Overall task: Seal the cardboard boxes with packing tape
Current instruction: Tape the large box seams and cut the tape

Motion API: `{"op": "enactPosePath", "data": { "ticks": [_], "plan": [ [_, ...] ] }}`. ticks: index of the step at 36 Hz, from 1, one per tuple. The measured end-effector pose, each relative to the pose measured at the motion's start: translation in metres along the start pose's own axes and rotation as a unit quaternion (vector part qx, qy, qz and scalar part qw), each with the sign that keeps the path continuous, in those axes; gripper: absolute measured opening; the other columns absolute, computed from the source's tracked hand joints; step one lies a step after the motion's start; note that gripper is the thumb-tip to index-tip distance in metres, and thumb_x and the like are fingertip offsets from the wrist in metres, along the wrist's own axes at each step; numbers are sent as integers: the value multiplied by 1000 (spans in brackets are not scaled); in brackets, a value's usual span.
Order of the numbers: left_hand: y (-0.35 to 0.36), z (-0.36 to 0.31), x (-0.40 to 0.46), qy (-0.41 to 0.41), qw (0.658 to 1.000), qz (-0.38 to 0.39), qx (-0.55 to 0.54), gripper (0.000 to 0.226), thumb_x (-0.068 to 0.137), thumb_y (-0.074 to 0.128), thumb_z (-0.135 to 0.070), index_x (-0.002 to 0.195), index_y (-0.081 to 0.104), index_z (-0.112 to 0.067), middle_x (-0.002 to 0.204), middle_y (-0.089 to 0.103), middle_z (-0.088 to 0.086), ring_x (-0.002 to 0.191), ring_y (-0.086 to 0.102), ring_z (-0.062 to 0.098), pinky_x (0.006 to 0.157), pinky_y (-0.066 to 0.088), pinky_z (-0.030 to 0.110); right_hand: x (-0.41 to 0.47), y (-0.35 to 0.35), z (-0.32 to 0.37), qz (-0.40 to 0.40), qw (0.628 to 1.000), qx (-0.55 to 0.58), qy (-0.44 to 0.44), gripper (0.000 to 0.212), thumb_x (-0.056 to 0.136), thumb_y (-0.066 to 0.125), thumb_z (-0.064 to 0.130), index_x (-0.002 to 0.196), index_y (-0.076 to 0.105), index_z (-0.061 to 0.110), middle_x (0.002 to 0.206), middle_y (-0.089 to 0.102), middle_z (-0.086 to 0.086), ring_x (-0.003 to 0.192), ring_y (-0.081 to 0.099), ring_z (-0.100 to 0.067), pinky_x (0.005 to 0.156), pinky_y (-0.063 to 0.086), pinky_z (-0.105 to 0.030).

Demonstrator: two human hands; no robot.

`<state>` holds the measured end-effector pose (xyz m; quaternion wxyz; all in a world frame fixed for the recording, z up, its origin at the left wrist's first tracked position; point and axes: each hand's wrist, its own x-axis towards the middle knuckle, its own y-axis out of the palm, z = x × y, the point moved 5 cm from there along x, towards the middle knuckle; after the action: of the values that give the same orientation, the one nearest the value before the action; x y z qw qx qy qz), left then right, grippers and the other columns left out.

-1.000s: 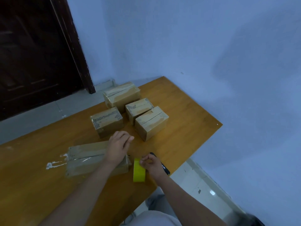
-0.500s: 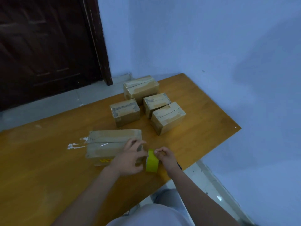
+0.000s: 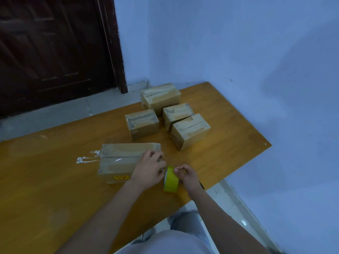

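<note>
On the wooden table (image 3: 55,189) a long cardboard box (image 3: 119,162) lies nearest the person. The left hand (image 3: 148,171) rests curled at its right end, touching the upright yellow tape roll (image 3: 171,180); the right hand (image 3: 187,176) pinches the roll's top. Four smaller boxes (image 3: 189,131) cluster farther back.
</note>
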<state>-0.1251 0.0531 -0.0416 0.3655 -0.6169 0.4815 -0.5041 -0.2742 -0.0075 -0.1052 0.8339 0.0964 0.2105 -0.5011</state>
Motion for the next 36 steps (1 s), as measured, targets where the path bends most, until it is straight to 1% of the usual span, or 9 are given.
{"op": "enactPosePath", "data": {
  "ticks": [6,9,11,16,20,23,28,31,36],
  "plan": [
    [5,-3,-1,4,1000,-11,8,17,68,81,-25,65,65,-20,102,63,4,96,40,26,74,53,44,-3,0,2,-4,1000,11,0,12,88,64,13,78,57,12,87,60,0,83,56,-14,72,47,-28],
    [6,-10,-4,-1,999,-25,20,12,79,66,-25,71,68,-16,103,63,5,92,43,23,75,53,37,-3,1,2,-5,1000,11,-2,13,88,64,12,77,56,12,87,60,0,82,56,-14,71,48,-28],
    [9,-14,-7,-10,999,-21,36,9,77,69,-21,80,68,-12,101,62,6,87,48,23,76,53,36,-4,1,1,-9,1000,13,-3,14,88,64,11,76,56,11,89,61,0,83,57,-14,72,48,-28],
    [12,-16,-4,-99,994,-13,-42,38,68,74,-13,102,59,-9,104,60,10,87,56,27,76,54,39,-5,2,3,-12,1000,10,-3,13,87,64,12,77,56,11,88,60,1,82,56,-13,70,48,-27],
    [10,-18,-2,-151,985,-7,-85,28,71,71,-10,96,60,-12,102,58,7,91,53,26,79,49,37,-6,1,4,-5,1000,8,-8,12,87,65,12,78,56,10,90,60,1,84,56,-14,73,48,-30],
    [7,-15,-5,-171,978,-30,-114,23,67,70,-3,85,59,-13,89,56,5,83,51,25,70,46,36,-4,1,2,-8,1000,4,-6,12,87,65,13,77,58,11,90,61,0,86,57,-16,75,48,-33],
    [2,-6,-29,-131,985,-50,-104,31,55,70,7,62,52,-17,67,49,-4,70,37,15,56,34,26,0,-4,1,-6,1000,-9,6,11,88,65,13,78,60,10,86,60,-3,86,55,-21,78,46,-39],
    [-9,4,-49,-126,988,-56,-74,28,54,63,4,51,48,-19,58,46,-7,68,39,12,49,35,20,5,-3,4,-2,1000,-25,7,14,89,63,12,78,56,9,88,60,-3,86,55,-20,79,46,-38],
    [-35,28,-68,-190,971,-131,-65,18,72,50,-1,59,52,-14,69,51,-2,46,49,17,35,29,17,9,0,9,0,999,-42,7,15,88,63,6,75,55,5,82,59,-3,81,54,-19,75,45,-35]
  ]
}}
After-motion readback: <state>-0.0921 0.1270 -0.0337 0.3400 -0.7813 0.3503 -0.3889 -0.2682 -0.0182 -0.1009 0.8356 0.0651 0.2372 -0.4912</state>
